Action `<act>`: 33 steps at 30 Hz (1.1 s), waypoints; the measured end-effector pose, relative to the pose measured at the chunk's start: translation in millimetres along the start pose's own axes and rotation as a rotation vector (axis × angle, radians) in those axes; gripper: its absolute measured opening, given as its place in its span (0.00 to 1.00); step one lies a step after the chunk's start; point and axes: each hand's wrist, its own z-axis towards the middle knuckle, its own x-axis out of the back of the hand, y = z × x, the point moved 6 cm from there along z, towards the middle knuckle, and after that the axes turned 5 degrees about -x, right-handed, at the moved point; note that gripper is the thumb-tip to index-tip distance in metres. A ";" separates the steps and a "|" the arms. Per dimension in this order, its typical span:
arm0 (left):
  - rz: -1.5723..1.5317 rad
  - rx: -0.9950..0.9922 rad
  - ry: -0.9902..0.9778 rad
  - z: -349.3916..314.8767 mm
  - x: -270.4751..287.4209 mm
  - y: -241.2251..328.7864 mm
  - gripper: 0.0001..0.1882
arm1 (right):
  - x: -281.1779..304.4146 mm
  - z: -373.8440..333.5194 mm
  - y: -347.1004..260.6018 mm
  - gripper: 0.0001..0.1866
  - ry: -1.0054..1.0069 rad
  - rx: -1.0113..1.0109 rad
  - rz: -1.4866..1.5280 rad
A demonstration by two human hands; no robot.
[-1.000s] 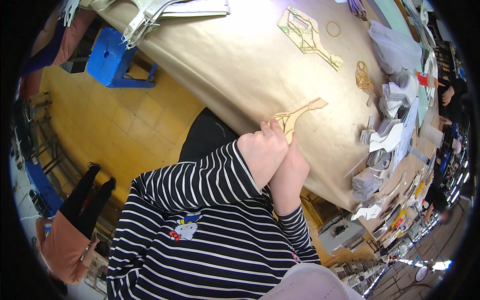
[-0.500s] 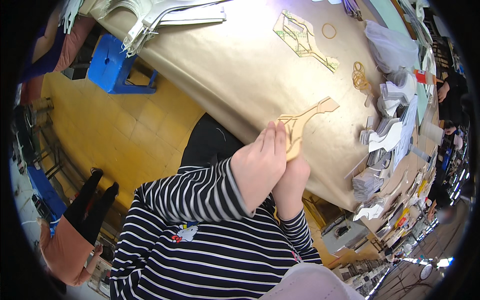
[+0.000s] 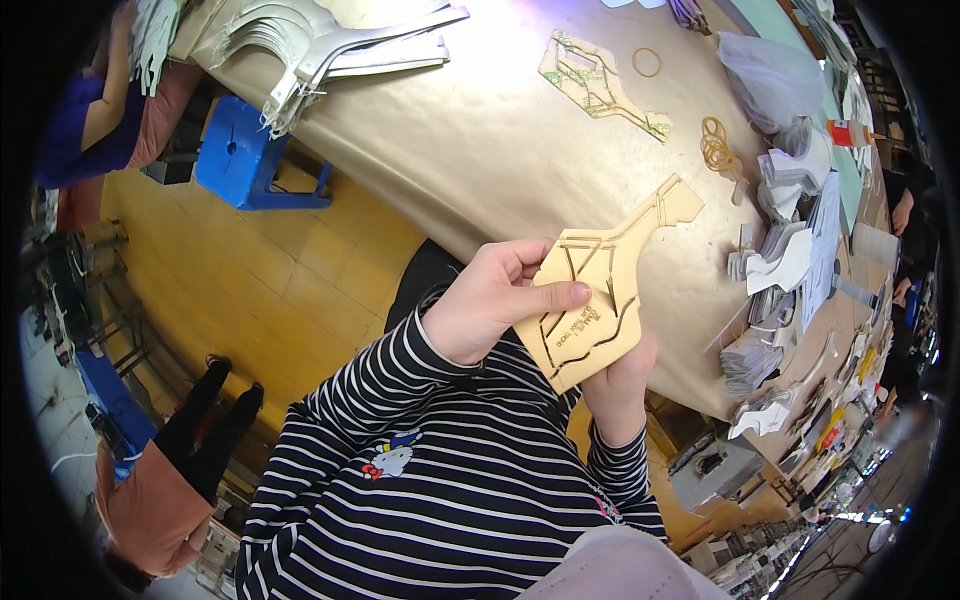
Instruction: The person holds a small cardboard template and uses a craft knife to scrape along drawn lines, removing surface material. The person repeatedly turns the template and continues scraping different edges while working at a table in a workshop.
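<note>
A flat yellow pattern template [image 3: 590, 275] with dark slots and a narrow arm is tilted up above the table's near edge. My left hand [image 3: 495, 305] is closed on its left side, the thumb pressed on the face and the other fingers behind. At the lower right edge my right hand [image 3: 622, 385] holds the template from underneath; its fingers are mostly hidden behind the board. Farther off on the table lies a similar slotted template [image 3: 597, 85] with green marks. A single rubber band [image 3: 647, 62] rests beside that one.
The table [image 3: 450, 140] has a shiny gold-brown cover. Rubber bands [image 3: 716, 145], a white mesh bag [image 3: 770, 80] and stacked white cut pieces [image 3: 780, 260] line its right side. Pale strips [image 3: 330, 50] lie far left. A blue stool [image 3: 235, 155] stands beside the table. Co-workers are nearby.
The template has turned to show its broad slotted face, which my left hand mostly covered before. My left hand has shifted left, its thumb now on the face.
</note>
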 end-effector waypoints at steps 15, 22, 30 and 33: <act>-0.034 -0.088 0.069 -3.5 4.2 5.2 0.18 | 0.6 -2.4 -1.5 0.20 0.076 0.112 -0.256; -0.130 0.032 0.037 -5.6 10.1 8.0 0.21 | 2.5 1.5 -0.9 0.19 0.069 0.127 -0.267; 0.003 -0.002 -0.021 -0.2 3.6 9.2 0.25 | 0.9 4.1 2.1 0.19 0.056 0.078 -0.281; 0.021 -0.014 -0.029 0.6 3.9 9.1 0.26 | 0.1 3.8 6.9 0.18 0.023 0.008 -0.257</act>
